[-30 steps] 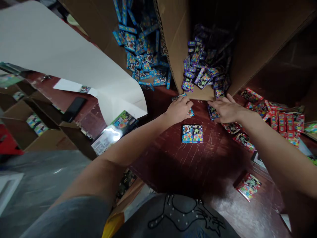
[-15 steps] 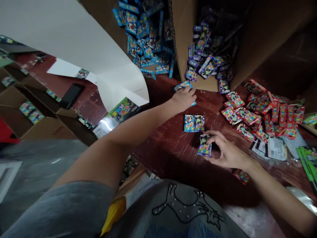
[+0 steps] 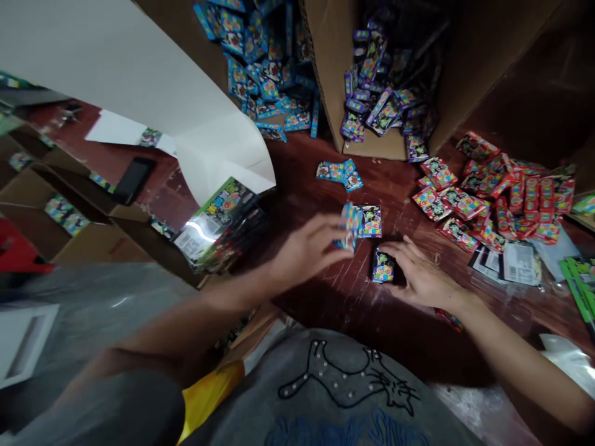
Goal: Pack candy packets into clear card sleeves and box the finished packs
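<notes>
In the head view my left hand, blurred by motion, grips a small blue candy box between thumb and fingers. That box partly covers a pair of small boxes on the dark red tabletop; a purple box of the pair shows. My right hand has its thumb and fingers around another small purple candy box standing on the table just nearer to me. Farther off lie a few loose blue boxes. A red packet is partly hidden under my right wrist.
Cardboard cartons hold blue boxes and purple boxes at the back. Red boxes are heaped on the right, beside plastic-wrapped labels. On the left are a curled white sheet, a black phone and a divided carton.
My left hand has come back toward me from the loose blue boxes, bringing a blue candy box over the pair. My right hand stays around the purple candy box, with only a slight shift.
</notes>
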The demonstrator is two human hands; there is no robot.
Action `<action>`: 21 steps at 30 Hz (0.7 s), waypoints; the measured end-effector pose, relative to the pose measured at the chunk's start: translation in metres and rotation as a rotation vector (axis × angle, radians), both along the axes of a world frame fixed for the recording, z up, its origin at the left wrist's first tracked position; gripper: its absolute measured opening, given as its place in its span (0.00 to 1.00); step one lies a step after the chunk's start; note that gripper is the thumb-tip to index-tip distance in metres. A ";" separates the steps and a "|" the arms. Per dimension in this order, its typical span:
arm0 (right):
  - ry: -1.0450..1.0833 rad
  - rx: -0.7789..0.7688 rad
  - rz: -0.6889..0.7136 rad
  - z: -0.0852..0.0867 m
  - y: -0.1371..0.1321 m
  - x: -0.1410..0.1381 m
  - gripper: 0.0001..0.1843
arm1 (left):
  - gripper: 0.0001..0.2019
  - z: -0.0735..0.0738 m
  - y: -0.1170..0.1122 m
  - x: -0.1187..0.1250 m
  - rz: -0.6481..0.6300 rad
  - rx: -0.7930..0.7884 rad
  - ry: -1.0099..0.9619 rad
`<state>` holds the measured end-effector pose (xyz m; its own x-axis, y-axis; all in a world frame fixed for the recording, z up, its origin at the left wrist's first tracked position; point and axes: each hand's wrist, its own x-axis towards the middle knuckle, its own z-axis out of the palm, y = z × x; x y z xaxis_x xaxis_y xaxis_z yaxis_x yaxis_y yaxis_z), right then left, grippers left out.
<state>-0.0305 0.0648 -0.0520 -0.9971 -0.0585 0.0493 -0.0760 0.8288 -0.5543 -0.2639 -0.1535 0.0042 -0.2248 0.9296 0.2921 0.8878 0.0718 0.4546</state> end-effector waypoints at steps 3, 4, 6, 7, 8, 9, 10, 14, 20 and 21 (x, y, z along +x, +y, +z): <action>0.012 -0.013 0.027 -0.003 0.002 -0.009 0.43 | 0.12 -0.048 -0.037 0.032 0.039 -0.021 -0.036; 0.014 -0.013 0.037 -0.004 0.004 -0.013 0.42 | 0.13 -0.060 -0.042 0.036 0.050 -0.046 -0.031; 0.016 -0.011 0.062 -0.003 0.008 -0.019 0.39 | 0.20 -0.072 -0.044 0.034 0.075 -0.091 -0.017; 0.018 -0.010 0.073 -0.002 0.009 -0.022 0.37 | 0.25 -0.073 -0.042 0.030 0.084 -0.109 -0.014; 0.019 -0.010 0.081 -0.001 0.011 -0.025 0.35 | 0.32 -0.071 -0.038 0.026 0.089 -0.128 -0.017; 0.020 -0.009 0.084 0.000 0.012 -0.026 0.34 | 0.37 -0.068 -0.035 0.022 0.083 -0.153 -0.028; 0.021 -0.008 0.083 0.001 0.012 -0.028 0.33 | 0.39 -0.064 -0.031 0.019 0.072 -0.175 -0.040; 0.014 0.033 0.067 0.002 0.010 -0.027 0.29 | 0.37 -0.048 -0.026 0.023 0.112 -0.175 -0.077; 0.002 0.193 -0.028 0.006 0.000 -0.022 0.29 | 0.41 -0.032 -0.028 0.037 0.338 -0.542 0.140; -0.008 0.201 -0.017 0.008 -0.001 -0.022 0.29 | 0.40 -0.029 -0.029 0.038 0.352 -0.612 0.154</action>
<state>-0.0524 0.0635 -0.0443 -0.9983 -0.0497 0.0303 -0.0574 0.9240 -0.3780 -0.2258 -0.1823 -0.0251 -0.5389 0.8169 -0.2057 0.8161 0.5668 0.1128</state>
